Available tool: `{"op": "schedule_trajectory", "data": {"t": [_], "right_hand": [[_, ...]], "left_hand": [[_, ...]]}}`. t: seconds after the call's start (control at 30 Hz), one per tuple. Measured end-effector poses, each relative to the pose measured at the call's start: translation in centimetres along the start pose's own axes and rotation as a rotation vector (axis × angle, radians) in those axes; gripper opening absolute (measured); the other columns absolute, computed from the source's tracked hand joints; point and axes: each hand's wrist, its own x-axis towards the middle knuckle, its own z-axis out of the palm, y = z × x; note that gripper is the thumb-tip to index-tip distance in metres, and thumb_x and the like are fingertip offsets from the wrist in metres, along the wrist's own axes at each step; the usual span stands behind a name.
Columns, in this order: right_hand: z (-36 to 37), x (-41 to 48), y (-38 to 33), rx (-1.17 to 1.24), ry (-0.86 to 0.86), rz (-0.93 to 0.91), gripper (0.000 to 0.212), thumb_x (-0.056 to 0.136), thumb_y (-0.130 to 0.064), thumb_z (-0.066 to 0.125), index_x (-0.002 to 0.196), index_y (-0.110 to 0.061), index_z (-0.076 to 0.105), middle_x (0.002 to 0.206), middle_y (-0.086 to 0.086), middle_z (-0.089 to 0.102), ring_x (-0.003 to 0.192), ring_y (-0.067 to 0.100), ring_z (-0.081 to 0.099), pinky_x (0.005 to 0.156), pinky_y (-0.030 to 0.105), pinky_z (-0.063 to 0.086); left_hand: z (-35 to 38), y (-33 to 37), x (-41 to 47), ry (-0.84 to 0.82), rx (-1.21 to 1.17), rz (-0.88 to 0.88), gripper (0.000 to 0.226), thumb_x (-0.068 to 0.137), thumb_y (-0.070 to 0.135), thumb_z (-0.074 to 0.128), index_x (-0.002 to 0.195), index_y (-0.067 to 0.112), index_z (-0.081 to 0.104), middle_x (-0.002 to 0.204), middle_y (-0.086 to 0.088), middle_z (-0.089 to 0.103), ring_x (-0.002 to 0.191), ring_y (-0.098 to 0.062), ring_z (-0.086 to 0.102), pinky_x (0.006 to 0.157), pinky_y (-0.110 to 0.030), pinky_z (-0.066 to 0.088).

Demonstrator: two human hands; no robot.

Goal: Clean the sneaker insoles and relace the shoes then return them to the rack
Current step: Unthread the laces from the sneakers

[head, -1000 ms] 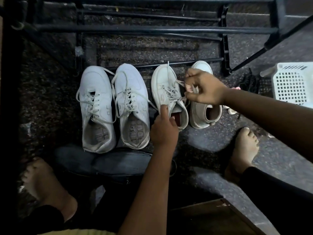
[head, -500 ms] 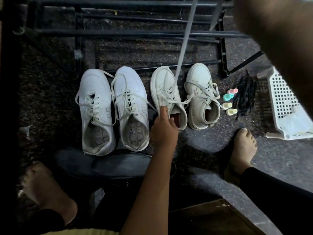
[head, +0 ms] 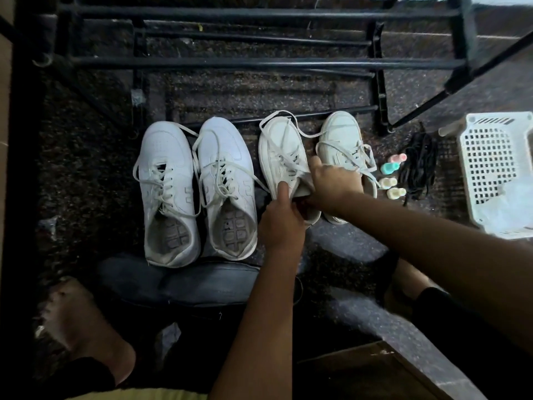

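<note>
- Four pale sneakers stand in a row on a dark, speckled stone floor (head: 230, 90), toes toward a black metal rack (head: 259, 63) of round bars.
- The third sneaker (head: 281, 151) is cream-white, smooth, with a rounded toe; its flat lace (head: 288, 131) lies loose in a wide loop over the toe and trails across to the next shoe.
- The left hand (head: 284, 223) grips this sneaker at the heel end, thumb laid up along the outer side of the collar, the other fingers curled under or behind it, out of sight.
- The right hand (head: 336, 180) reaches across, its fingers pushed down into the shoe's opening at the tongue, index finger extended toward the lace eyelets; whether they pinch anything inside, I cannot tell.
- Just beyond the right hand's knuckles sits the fourth sneaker (head: 341, 134), same cream tone, laces slack.
- Left of the left thumb stand two larger white sneakers (head: 196, 180), leather-like with perforated toes; grid-patterned insoles show in their openings. No brand or writing is readable.
- Right of the right hand lie four small pastel bottles (head: 392, 176), a tangle of black laces (head: 418, 166), and a white perforated plastic basket (head: 496, 171).
- A dark insole-shaped pad (head: 178, 281) lies below the heels.
</note>
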Motion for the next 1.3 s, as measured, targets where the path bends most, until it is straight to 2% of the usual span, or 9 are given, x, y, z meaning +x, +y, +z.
{"op": "schedule_trajectory", "data": {"t": [0.13,0.23,0.4,0.47,0.53,0.63,0.87,1.07,1.3], "right_hand": [[1.4,0.9,1.5,0.307,0.156,0.093,0.054,0.087,-0.039,0.060,0.126,-0.011,0.035,0.100,0.016,0.064,0.091,0.036,0.062,0.064,0.035,0.039],[2.0,0.9,1.9,0.441,0.222,0.189,0.036,0.085,-0.034,0.065,0.101,-0.012,0.040,0.097,0.017,0.063,0.089,0.036,0.061,0.061,0.033,0.035],[3.2,-1.1,0.1,0.245,0.320,0.084,0.016,0.092,-0.022,0.052,0.098,-0.008,0.055,0.098,0.013,0.061,0.089,0.033,0.061,0.059,0.031,0.032],[4.0,-2.3,-0.5,0.147,0.369,-0.062,0.024,0.087,-0.024,0.047,0.092,-0.007,0.064,0.091,0.011,0.063,0.084,0.032,0.061,0.058,0.033,0.039],[3.8,-2.8,-1.2,0.020,0.347,-0.216,0.038,0.081,-0.028,0.038,0.084,-0.009,0.071,0.085,0.008,0.066,0.088,0.031,0.061,0.069,0.034,0.047],[2.1,-2.2,-2.2,-0.156,0.042,-0.304,0.034,0.093,-0.020,0.038,0.112,-0.011,0.065,0.115,0.007,0.062,0.121,0.027,0.046,0.098,0.035,0.033],[1.9,-1.7,-3.9,-0.338,0.023,-0.134,0.038,0.099,-0.026,0.032,0.125,-0.017,0.058,0.127,0.005,0.057,0.123,0.027,0.038,0.096,0.036,0.030],[2.6,-1.7,-3.9,-0.153,-0.050,0.068,0.036,0.096,-0.037,0.032,0.113,-0.025,0.063,0.114,-0.002,0.064,0.121,0.020,0.033,0.088,0.037,0.027],[2.0,-0.3,-4.0,0.023,-0.040,0.223,0.025,0.093,-0.015,0.046,0.111,-0.017,0.064,0.116,0.002,0.064,0.109,0.022,0.061,0.071,0.029,0.039]], "left_hand": [[0.2,-0.3,-0.1,0.019,-0.062,0.018,0.034,0.094,0.012,0.044,0.127,0.019,0.040,0.101,-0.017,0.063,0.090,-0.037,0.060,0.063,-0.038,0.042],[0.3,-0.6,-0.2,0.032,-0.154,-0.009,0.033,0.093,0.010,0.046,0.124,0.018,0.042,0.101,-0.018,0.064,0.088,-0.037,0.062,0.067,-0.043,0.051],[0.7,-0.6,0.0,0.021,-0.189,0.010,0.034,0.091,0.009,0.047,0.124,0.016,0.043,0.096,-0.022,0.063,0.086,-0.039,0.061,0.068,-0.042,0.050],[0.7,-0.6,0.2,-0.011,-0.167,0.001,0.036,0.090,0.008,0.045,0.124,0.017,0.044,0.094,-0.022,0.063,0.086,-0.039,0.061,0.064,-0.038,0.044],[0.6,-0.6,0.3,-0.032,-0.185,-0.010,0.035,0.088,0.007,0.043,0.121,0.018,0.045,0.092,-0.023,0.063,0.084,-0.039,0.060,0.061,-0.036,0.039],[0.6,-0.6,0.4,-0.055,-0.323,-0.065,0.026,0.086,0.017,0.044,0.111,0.020,0.047,0.089,-0.022,0.064,0.083,-0.039,0.061,0.067,-0.043,0.050],[1.1,-0.9,0.3,-0.023,-0.457,-0.090,0.018,0.086,0.028,0.041,0.102,0.020,0.045,0.084,-0.018,0.066,0.080,-0.037,0.063,0.066,-0.048,0.051],[0.9,-1.6,0.5,-0.004,-0.466,-0.017,0.017,0.092,0.019,0.051,0.105,0.008,0.050,0.078,-0.018,0.065,0.073,-0.034,0.062,0.058,-0.035,0.038],[0.9,-1.9,0.4,-0.042,-0.414,0.019,0.013,0.093,0.021,0.049,0.105,0.018,0.051,0.072,-0.018,0.065,0.066,-0.035,0.064,0.055,-0.039,0.048]]}}
